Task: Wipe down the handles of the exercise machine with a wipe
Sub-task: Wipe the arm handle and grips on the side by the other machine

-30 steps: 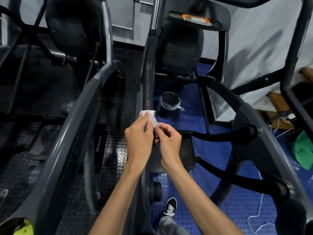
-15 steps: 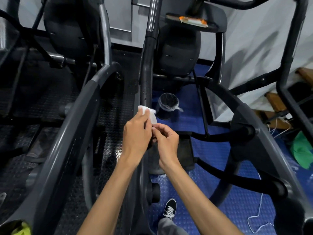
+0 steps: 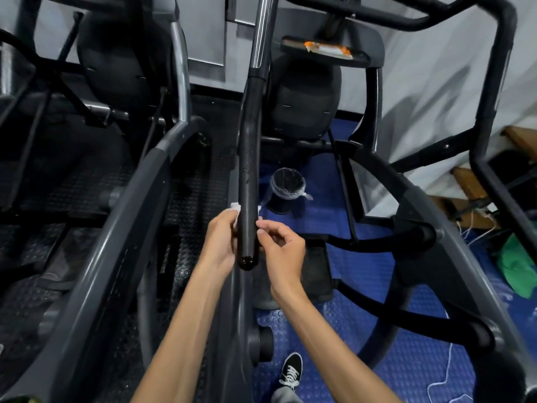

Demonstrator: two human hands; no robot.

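A long black handle (image 3: 249, 175) of the exercise machine runs down the middle of the view, wet with small drops, and ends at a rounded tip between my hands. A white wipe (image 3: 236, 209) passes behind the handle near its lower end. My left hand (image 3: 222, 238) holds the wipe's left part against the handle. My right hand (image 3: 280, 247) pinches the wipe's other end on the handle's right side. Most of the wipe is hidden by the handle and my fingers.
A wide grey curved arm (image 3: 116, 242) of the machine lies to the left. A black bin with a plastic liner (image 3: 286, 189) stands on the blue floor. A wipe packet (image 3: 328, 50) lies on the console. A green cloth (image 3: 518, 266) is at right. My shoe (image 3: 290, 372) shows below.
My hands have parted to either side of the handle. The wipe, held bunched in front of the handle before, now sits behind it, and the handle's tip shows.
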